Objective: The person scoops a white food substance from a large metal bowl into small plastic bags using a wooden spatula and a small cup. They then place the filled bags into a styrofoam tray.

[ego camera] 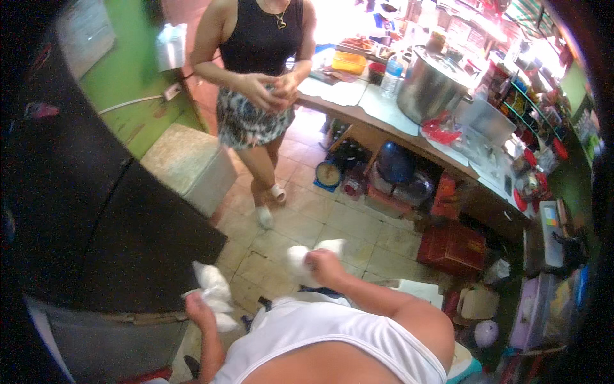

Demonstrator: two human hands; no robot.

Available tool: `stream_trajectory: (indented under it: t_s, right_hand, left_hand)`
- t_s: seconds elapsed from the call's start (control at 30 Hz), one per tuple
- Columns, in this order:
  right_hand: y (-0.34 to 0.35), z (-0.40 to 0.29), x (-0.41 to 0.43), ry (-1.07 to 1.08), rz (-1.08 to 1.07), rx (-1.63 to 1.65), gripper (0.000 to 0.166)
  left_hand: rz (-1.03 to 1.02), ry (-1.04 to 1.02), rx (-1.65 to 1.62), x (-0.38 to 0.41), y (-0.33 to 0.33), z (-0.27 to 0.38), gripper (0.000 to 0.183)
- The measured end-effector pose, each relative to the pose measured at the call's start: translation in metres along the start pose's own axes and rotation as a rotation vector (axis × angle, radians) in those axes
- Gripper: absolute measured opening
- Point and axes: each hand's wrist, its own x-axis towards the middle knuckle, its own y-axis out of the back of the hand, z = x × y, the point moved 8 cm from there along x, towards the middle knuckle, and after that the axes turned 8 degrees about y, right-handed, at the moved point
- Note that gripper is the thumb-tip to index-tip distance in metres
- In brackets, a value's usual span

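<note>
My left hand point(199, 307) is closed around the gathered part of several small clear plastic bags of white contents point(216, 288), which hang beside the dark cabinet at lower left. In front of my body, my right hand point(322, 264) grips more white-filled plastic bags point(298, 259), one bulging to each side of the fist. What fills the bags cannot be told. The two hands are apart, both above the tiled floor or near it. My fingertips are partly hidden by the bags.
Another person point(261, 48) stands ahead, hands together, beside a white box point(187, 163). A long counter point(336, 93) at right bears a large metal pot point(429, 86) and a water bottle point(392, 74). A red crate point(451, 247) stands below; a dark cabinet point(110, 201) is at left.
</note>
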Motion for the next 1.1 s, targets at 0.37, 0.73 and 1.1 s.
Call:
stream_trajectory:
  t_s: [0.37, 0.73, 1.1]
  right_hand:
    - [-0.148, -0.067, 0.205, 0.204, -0.228, 0.246, 0.022]
    - [-0.209, -0.063, 0.340, -0.101, -0.087, 0.249, 0.020]
    - [-0.151, 0.055, 0.419, -0.314, 0.076, -0.007, 0.021]
  left_hand:
    - [0.067, 0.022, 0.195, 0.129, -0.010, -0.043, 0.015]
    - [-0.324, 0.023, 0.191, 0.235, -0.092, -0.123, 0.014]
    - [-0.607, -0.147, 0.166, 0.298, -0.232, -0.056, 0.017]
